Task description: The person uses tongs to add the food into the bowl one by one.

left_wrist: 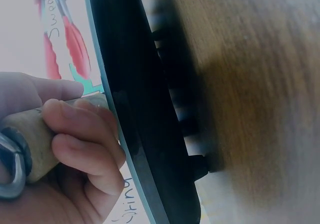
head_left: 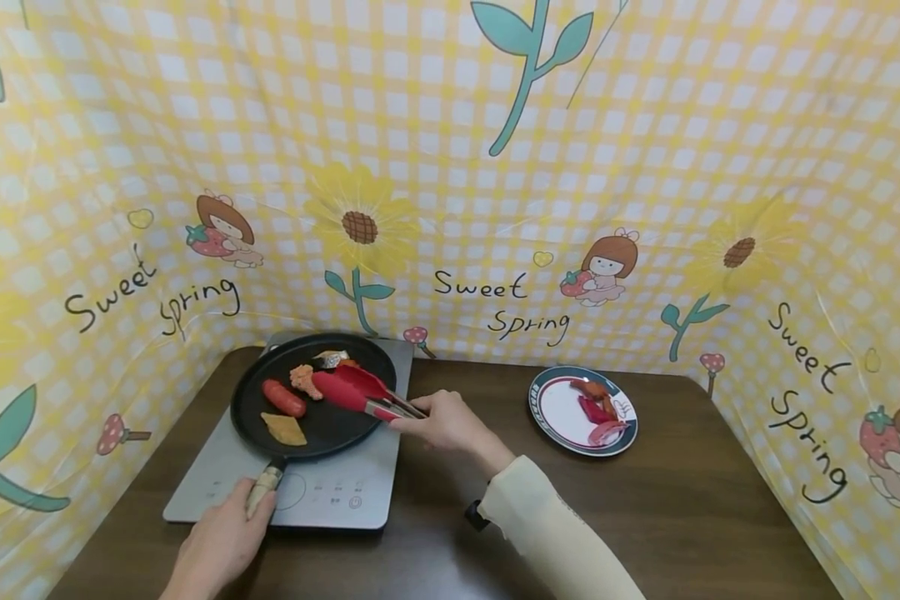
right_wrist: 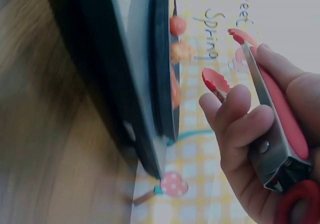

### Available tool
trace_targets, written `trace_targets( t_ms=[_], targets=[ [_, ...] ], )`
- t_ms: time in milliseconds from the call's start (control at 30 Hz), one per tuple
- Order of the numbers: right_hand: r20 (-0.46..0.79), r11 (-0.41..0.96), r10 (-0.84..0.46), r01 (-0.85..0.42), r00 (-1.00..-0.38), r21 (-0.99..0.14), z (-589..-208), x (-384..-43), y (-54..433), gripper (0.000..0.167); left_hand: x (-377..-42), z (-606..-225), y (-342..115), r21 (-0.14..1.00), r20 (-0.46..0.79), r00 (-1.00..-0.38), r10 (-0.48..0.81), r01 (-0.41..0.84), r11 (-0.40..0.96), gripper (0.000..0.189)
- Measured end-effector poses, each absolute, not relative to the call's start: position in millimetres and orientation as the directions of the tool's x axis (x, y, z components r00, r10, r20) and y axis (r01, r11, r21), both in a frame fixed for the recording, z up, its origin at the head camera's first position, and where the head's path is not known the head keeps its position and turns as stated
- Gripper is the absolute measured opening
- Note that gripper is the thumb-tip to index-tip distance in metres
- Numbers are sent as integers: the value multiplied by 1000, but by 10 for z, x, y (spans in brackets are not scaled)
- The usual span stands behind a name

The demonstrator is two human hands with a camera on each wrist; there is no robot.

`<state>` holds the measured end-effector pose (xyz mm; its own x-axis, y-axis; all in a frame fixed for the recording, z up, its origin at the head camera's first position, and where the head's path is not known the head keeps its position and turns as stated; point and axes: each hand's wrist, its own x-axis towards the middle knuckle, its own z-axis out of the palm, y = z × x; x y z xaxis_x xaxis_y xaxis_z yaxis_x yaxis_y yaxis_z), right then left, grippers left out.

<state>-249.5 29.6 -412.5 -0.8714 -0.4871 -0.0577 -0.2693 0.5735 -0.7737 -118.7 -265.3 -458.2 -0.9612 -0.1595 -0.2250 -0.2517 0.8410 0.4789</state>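
My left hand (head_left: pixel 228 525) grips the wooden handle (head_left: pixel 265 490) of a black frying pan (head_left: pixel 322 437). In the left wrist view, its fingers (left_wrist: pixel 85 154) curl round that handle, which ends in a metal ring. My right hand (head_left: pixel 450 421) holds red-tipped metal tongs (head_left: pixel 352 390) over the pan's right half. The tongs' tips (right_wrist: pixel 216 79) stand apart with nothing between them in the right wrist view. In the pan lie a red sausage (head_left: pixel 283 398), a yellow flat piece (head_left: pixel 283 429), an orange crumbly piece (head_left: pixel 304 381) and a silvery-edged piece (head_left: pixel 332 359) at the back.
Under the pan is a silver induction cooker (head_left: pixel 217 479) with touch controls at its front. To the right, a blue-rimmed white plate (head_left: pixel 558 412) bears several reddish food pieces (head_left: pixel 596 408). A yellow checked cloth (head_left: pixel 465 208) hangs behind and beside the brown wooden table (head_left: pixel 682 500).
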Motion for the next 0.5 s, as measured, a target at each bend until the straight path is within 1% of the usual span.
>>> trace_targets(
  t_ms=[67, 133, 300, 500],
  targets=[
    [-38, 577, -474, -278, -880, -768, -4152, -2497, 392, 44, -1194, -4590, -2659, 476, -239, -957, -164, -262, 840, 70],
    [-18, 590, -454, -285, -891, -755, -4162, -2496, 484, 44, -1195, -4596, -2660, 471, -251, -953, -169, -273, 839, 71],
    [45, 642, -410, -323, -911, -695, -4145, -2495, 699, 37, -1191, -4600, -2654, 466, -251, -953, -168, -271, 842, 72],
    [60, 687, -352, -301, -934, -661, -4151, -2512, 924, 35, -1196, -4582, -2645, 462, -244, -955, -168, -266, 846, 71]
  ],
)
